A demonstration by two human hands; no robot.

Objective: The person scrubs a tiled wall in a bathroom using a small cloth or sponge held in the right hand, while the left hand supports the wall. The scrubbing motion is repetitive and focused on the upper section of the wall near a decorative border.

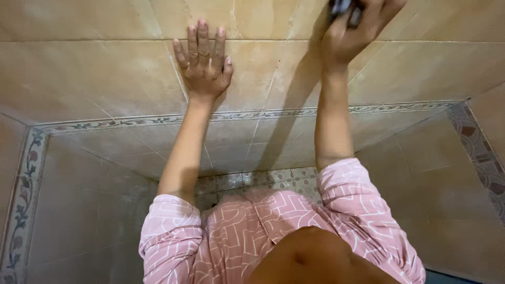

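My left hand lies flat on the beige tiled wall, fingers spread and pointing up, holding nothing. My right hand is raised higher, at the top edge of the view, closed around a dark bluish object pressed to the wall. Only a small part of that object shows, so I cannot tell what it is. Both forearms are bare, with pink patterned sleeves pushed up to the elbows.
A narrow floral border strip runs across the wall below my hands and continues along the side walls. Small patterned floor tiles show between my arms, far below. Tiled side walls close in at left and right.
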